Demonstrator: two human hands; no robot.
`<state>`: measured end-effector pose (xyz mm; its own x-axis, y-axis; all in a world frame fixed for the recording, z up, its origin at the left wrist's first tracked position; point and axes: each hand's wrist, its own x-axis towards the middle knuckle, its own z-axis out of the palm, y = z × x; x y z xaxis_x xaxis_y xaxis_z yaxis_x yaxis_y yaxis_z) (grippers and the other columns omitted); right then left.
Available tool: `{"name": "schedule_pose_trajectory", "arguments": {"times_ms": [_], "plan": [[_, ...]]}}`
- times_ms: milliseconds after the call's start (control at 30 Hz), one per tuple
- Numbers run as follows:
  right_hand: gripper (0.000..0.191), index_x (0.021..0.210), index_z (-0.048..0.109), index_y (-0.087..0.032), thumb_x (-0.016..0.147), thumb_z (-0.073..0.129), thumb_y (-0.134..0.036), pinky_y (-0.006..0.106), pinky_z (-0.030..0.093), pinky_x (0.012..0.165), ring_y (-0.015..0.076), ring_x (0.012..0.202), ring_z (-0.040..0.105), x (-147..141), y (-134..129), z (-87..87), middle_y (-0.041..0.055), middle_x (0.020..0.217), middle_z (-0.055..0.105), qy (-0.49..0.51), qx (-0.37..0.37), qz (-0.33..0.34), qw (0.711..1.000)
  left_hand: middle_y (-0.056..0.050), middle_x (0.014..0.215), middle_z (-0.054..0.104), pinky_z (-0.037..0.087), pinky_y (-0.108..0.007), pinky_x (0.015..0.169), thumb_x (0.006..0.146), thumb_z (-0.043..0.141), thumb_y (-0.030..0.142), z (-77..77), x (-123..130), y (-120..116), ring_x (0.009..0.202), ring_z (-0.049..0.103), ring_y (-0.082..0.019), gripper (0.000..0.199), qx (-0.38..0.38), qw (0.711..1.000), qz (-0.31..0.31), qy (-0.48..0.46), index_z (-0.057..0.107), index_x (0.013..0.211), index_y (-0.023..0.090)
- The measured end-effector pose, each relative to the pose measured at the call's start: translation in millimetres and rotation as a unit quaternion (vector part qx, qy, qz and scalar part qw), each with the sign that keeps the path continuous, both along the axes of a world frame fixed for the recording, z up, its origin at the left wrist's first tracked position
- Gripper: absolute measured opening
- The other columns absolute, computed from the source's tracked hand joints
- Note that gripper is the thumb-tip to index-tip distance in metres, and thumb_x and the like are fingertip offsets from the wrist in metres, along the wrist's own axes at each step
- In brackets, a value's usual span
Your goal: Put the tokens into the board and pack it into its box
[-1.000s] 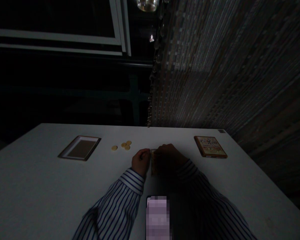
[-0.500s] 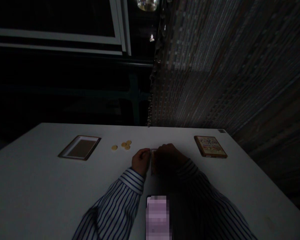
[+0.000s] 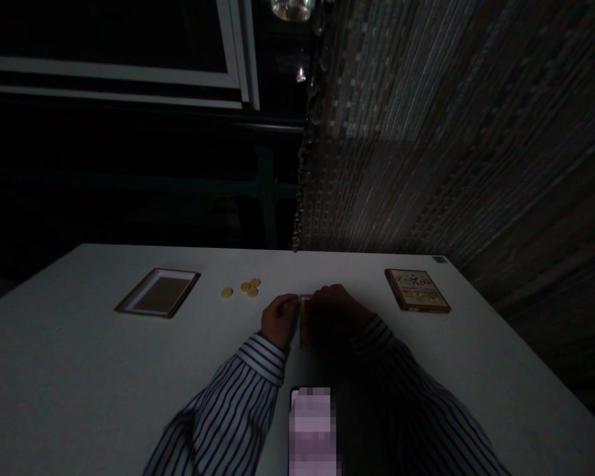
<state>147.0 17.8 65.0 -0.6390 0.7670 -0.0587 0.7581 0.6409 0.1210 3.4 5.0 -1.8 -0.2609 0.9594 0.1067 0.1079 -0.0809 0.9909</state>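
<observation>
A small brown, patterned flat object [image 3: 305, 322] lies at the middle of the white table, its right part hidden by my right hand and deep shadow. My left hand [image 3: 279, 320] rests at its left edge, fingers curled closed; what they pinch, if anything, is too small to tell. Over the object's right side, my right hand [image 3: 338, 307] is closed, with its fingertips hidden. Several round yellowish discs [image 3: 245, 287] lie to the left beyond my left hand.
On the white table [image 3: 69, 357], an open shallow box or tray [image 3: 161, 295] lies at left and a printed box or lid [image 3: 418, 290] at right. A phone [image 3: 312, 430] sits near the front. Behind the table hangs a string curtain [image 3: 387, 132].
</observation>
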Motion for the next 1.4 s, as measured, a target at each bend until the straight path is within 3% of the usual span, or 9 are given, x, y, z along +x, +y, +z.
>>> {"name": "schedule_pose_trajectory", "arguments": {"times_ms": [567, 833, 1400], "plan": [[0.022, 0.088, 0.063, -0.020, 0.076, 0.049, -0.032, 0.030, 0.035, 0.070, 0.0211, 0.081, 0.057, 3.8, 8.5, 2.6, 0.0092, 0.087, 0.064, 0.027, -0.035, -0.018, 0.999, -0.004, 0.068, 0.067, 0.050, -0.027, 0.062, 0.064, 0.057, 0.029, -2.4, -1.1, 0.7, 0.065, 0.062, -0.016, 0.020, 0.003, 1.000, -0.003, 0.011, 0.064, 0.076, 0.015], [0.025, 0.093, 0.063, -0.019, 0.082, 0.042, -0.023, 0.029, 0.029, 0.081, 0.0167, 0.088, 0.054, 10.1, 8.6, 13.0, 0.0056, 0.090, 0.065, 0.168, 0.063, -0.092, 0.980, -0.003, 0.066, 0.067, 0.050, -0.026, 0.060, 0.063, 0.057, 0.029, 2.0, 0.4, -1.7, 0.064, 0.062, -0.015, 0.021, -0.005, 1.000, 0.003, 0.007, 0.064, 0.076, 0.014], [0.025, 0.094, 0.061, -0.018, 0.082, 0.040, -0.023, 0.028, 0.030, 0.082, 0.0156, 0.087, 0.055, 10.7, 4.6, 18.7, 0.0036, 0.090, 0.066, 0.220, 0.105, -0.107, 0.964, -0.005, 0.074, 0.067, 0.050, -0.027, 0.065, 0.067, 0.056, 0.030, -3.7, 1.6, -3.4, 0.069, 0.062, -0.015, 0.023, 0.039, 0.998, 0.001, 0.044, 0.063, 0.082, 0.014]]}}
